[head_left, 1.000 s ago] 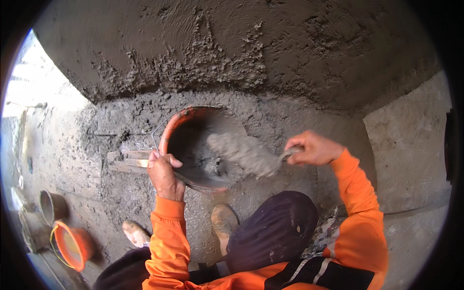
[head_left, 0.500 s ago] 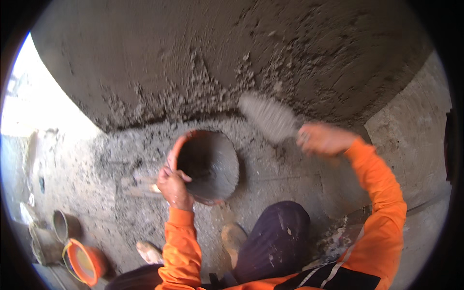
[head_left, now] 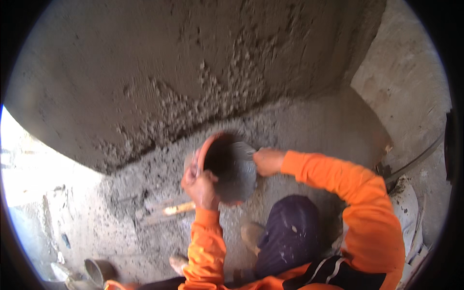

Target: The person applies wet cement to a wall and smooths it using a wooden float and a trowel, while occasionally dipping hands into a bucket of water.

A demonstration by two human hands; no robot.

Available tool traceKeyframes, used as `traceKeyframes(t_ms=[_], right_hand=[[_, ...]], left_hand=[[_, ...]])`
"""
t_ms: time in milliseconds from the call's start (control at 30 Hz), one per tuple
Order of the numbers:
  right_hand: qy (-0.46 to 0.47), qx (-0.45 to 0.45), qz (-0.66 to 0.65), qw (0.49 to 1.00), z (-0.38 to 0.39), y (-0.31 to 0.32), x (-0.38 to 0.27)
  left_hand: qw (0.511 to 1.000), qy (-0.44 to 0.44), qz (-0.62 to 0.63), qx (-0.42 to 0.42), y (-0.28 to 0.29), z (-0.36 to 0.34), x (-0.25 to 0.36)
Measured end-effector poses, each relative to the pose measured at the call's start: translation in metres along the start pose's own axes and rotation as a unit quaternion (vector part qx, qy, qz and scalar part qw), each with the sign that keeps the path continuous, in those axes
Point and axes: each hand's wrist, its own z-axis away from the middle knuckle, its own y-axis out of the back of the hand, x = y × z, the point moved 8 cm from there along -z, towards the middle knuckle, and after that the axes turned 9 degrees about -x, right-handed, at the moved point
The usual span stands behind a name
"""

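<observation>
My left hand (head_left: 200, 187) grips the rim of an orange bucket (head_left: 209, 145), its fingers wrapped round the near left side. The bucket is tipped so that its mouth faces me, and its inside is coated with grey mortar. At the bucket's right rim, my right hand (head_left: 268, 161) is closed round a trowel, the handle hidden in the fist. The trowel blade (head_left: 244, 150) reaches into the bucket's mouth and is partly blurred. Beyond the bucket stands a wall (head_left: 159, 58) with wet grey plaster, rough and lumpy along its lower part (head_left: 212, 96).
A wooden-looking strip (head_left: 180, 209) lies on the mortar-spattered floor (head_left: 125, 232) left of my left hand. A grey bucket (head_left: 99, 271) and part of an orange one (head_left: 118, 285) stand at the lower left. A pale sheet or sack (head_left: 405, 205) lies at the right.
My right hand has brought the trowel from near the wall's base down and left into the bucket. The view has shifted, and the bucket appears a little further right, still in my left hand.
</observation>
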Motion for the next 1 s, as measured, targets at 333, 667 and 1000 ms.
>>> traceKeyframes(t_ms=[333, 667, 1000], right_hand=[[0.124, -0.181, -0.595, 0.773, -0.005, -0.070, -0.025], [0.134, -0.029, -0.726, 0.674, -0.007, -0.075, -0.027], [0.123, 0.504, -0.768, 0.376, 0.129, -0.097, 0.028]], left_hand=[[0.985, 0.044, 0.101, -0.136, -0.006, -0.030, -0.005], [0.989, 0.106, 0.100, -0.028, 0.028, -0.077, -0.052], [0.940, 0.173, 0.195, -0.220, 0.088, -0.127, -0.061]])
